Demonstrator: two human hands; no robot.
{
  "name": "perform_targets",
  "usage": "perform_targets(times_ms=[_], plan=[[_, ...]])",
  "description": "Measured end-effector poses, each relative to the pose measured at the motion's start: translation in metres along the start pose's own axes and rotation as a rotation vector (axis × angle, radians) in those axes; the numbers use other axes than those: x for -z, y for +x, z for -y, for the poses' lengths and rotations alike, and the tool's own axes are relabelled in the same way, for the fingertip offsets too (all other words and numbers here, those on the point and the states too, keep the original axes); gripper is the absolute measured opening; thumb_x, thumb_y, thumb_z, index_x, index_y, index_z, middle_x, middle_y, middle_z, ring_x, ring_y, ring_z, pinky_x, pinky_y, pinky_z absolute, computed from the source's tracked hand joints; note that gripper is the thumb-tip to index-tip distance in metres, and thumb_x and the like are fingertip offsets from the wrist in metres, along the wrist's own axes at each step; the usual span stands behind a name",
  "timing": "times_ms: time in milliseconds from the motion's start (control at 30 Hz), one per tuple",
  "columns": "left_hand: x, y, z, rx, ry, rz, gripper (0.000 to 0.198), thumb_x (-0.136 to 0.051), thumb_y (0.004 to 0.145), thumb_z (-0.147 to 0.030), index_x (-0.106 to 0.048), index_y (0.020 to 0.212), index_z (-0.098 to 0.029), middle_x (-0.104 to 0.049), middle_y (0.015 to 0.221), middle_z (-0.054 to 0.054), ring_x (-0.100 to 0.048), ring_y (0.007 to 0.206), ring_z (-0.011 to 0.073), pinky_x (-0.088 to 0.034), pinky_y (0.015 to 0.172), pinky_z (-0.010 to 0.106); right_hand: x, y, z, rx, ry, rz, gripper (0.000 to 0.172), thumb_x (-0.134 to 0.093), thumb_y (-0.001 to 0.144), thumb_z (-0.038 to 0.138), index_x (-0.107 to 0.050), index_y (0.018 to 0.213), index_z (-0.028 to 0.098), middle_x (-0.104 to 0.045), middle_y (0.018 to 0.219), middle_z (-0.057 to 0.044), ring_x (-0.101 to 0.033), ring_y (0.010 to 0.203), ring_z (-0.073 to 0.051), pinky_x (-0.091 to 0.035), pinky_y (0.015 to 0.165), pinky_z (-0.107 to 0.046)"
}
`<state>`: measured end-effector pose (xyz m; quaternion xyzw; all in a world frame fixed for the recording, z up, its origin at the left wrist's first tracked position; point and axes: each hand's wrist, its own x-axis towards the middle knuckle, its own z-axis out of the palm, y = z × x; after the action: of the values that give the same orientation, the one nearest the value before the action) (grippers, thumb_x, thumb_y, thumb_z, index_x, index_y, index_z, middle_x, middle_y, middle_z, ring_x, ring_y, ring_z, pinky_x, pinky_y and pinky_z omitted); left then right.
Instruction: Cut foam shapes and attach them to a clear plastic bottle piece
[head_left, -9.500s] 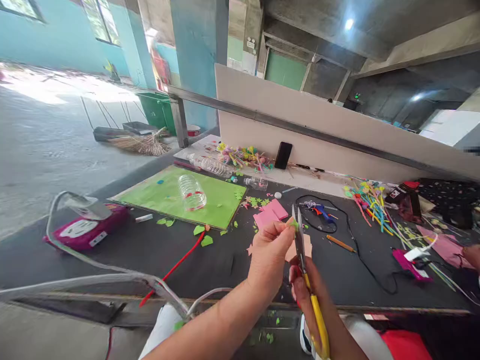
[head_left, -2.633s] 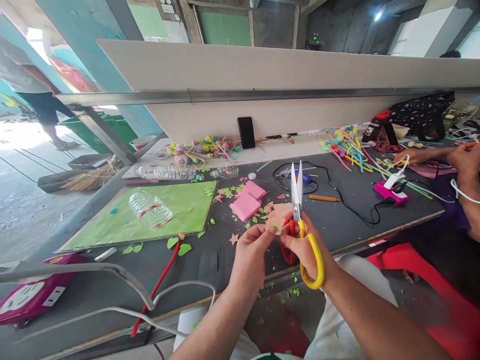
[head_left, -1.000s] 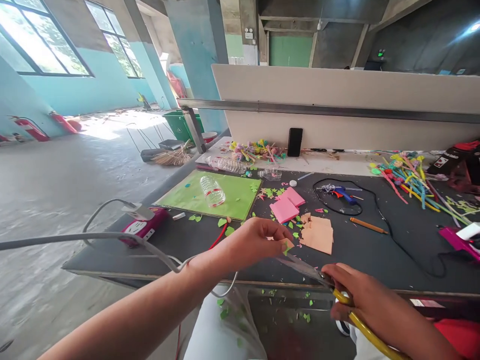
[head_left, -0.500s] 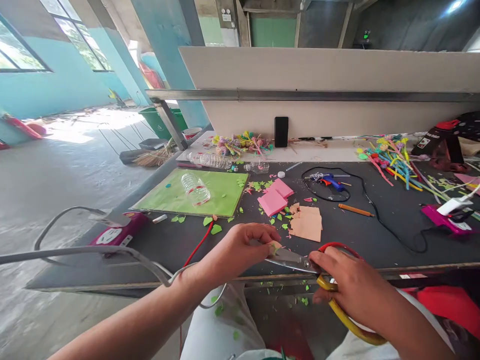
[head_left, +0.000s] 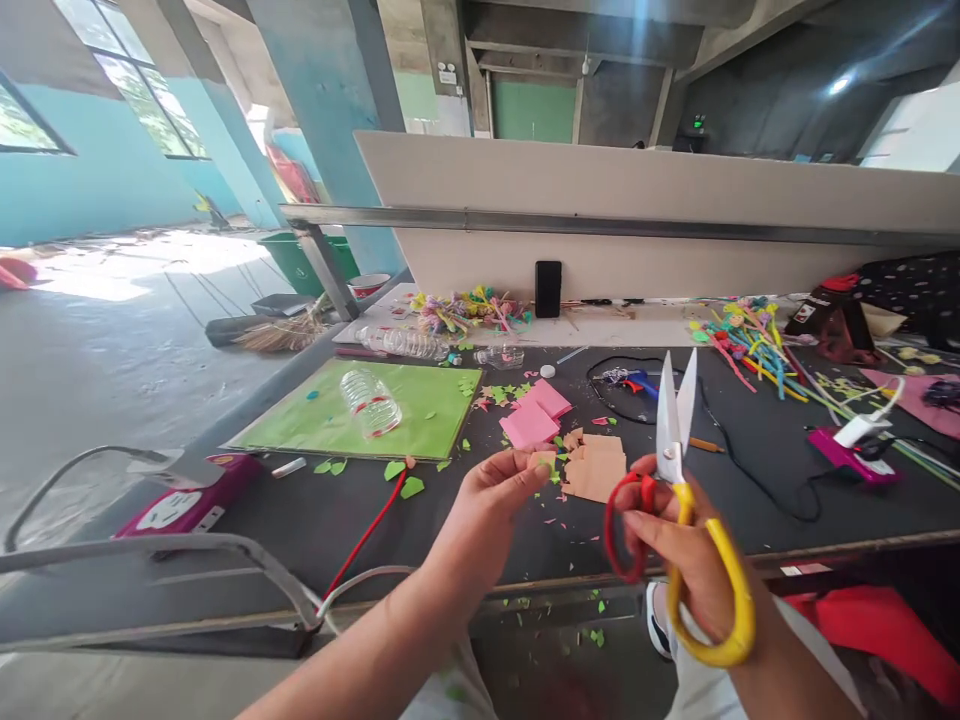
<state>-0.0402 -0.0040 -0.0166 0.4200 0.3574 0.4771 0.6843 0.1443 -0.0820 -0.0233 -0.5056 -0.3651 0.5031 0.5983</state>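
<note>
My left hand pinches a small tan paper scrap between thumb and fingertips, just above the black table. My right hand grips red-and-yellow-handled scissors, held upright with the white blades slightly apart and pointing up. The scissors stand a hand's width right of the scrap, not touching it. A stack of tan paper pieces lies on the table between and behind the two hands, with pink sheets beyond it.
A green sheet carries a cut plastic bottle. A glue gun with a black cable, a pencil, coloured pipe cleaners, a phone, a pink power strip and a red wire lie around. Paper bits litter the floor.
The scissors have left the scrap and swung from lying flat to blades-up at the right. My left hand has lifted the scrap slightly forward over the table.
</note>
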Motion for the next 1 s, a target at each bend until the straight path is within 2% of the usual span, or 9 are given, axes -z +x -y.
perform_targets(times_ms=[67,133,233,400,767,1000], plan=[[-0.014,-0.003,0.011,0.018,-0.019,0.042,0.016,-0.079,0.070,-0.030,-0.072,0.074,-0.017,-0.071,0.099,0.006,-0.061,0.090,0.0165,-0.045,0.081,0.025,-0.009,0.000,-0.001,0.005,0.068,0.013,0.047,-0.079,0.068,0.029,-0.049,0.103,0.027,-0.062,0.081,0.004,-0.055,0.058,-0.011,-0.048,0.051,-0.023],[-0.024,-0.005,0.020,0.011,-0.012,0.092,0.016,-0.077,0.072,-0.032,-0.072,0.073,-0.017,-0.068,0.113,0.007,-0.059,0.106,0.0215,-0.044,0.088,0.029,-0.013,0.002,-0.003,-0.004,0.090,0.046,0.047,-0.078,0.070,0.030,-0.048,0.106,0.029,-0.061,0.083,0.004,-0.055,0.057,-0.011,-0.047,0.046,-0.022],[-0.031,-0.005,0.029,-0.062,0.040,0.134,0.018,-0.075,0.075,-0.033,-0.070,0.070,-0.016,-0.065,0.119,0.007,-0.053,0.119,0.0256,-0.042,0.095,0.032,-0.014,0.005,-0.005,0.022,0.084,0.069,0.042,-0.076,0.073,0.029,-0.049,0.105,0.029,-0.060,0.083,0.005,-0.054,0.055,-0.010,-0.045,0.045,-0.021],[-0.033,-0.002,0.037,-0.175,0.149,0.125,0.019,-0.071,0.079,-0.033,-0.068,0.070,-0.017,-0.064,0.119,0.008,-0.053,0.120,0.0259,-0.041,0.100,0.034,-0.012,0.010,-0.009,0.040,0.049,0.025,0.041,-0.077,0.073,0.031,-0.049,0.103,0.028,-0.056,0.077,0.006,-0.051,0.050,-0.009,-0.043,0.042,-0.021],[-0.032,0.001,0.044,-0.166,0.138,0.126,0.020,-0.069,0.080,-0.032,-0.067,0.068,-0.016,-0.064,0.117,0.009,-0.053,0.120,0.0260,-0.042,0.098,0.034,-0.016,0.014,-0.010,0.069,-0.083,-0.069,0.038,-0.077,0.069,0.026,-0.049,0.095,0.027,-0.050,0.068,0.009,-0.047,0.050,-0.008,-0.039,0.044,-0.019],[-0.033,0.002,0.045,-0.126,0.111,0.140,0.019,-0.071,0.078,-0.033,-0.068,0.069,-0.016,-0.064,0.118,0.007,-0.055,0.117,0.0247,-0.043,0.096,0.032,-0.012,0.016,-0.006,0.085,-0.151,-0.079,0.037,-0.075,0.068,0.024,-0.050,0.095,0.025,-0.052,0.065,0.009,-0.050,0.055,-0.009,-0.044,0.052,-0.021]])
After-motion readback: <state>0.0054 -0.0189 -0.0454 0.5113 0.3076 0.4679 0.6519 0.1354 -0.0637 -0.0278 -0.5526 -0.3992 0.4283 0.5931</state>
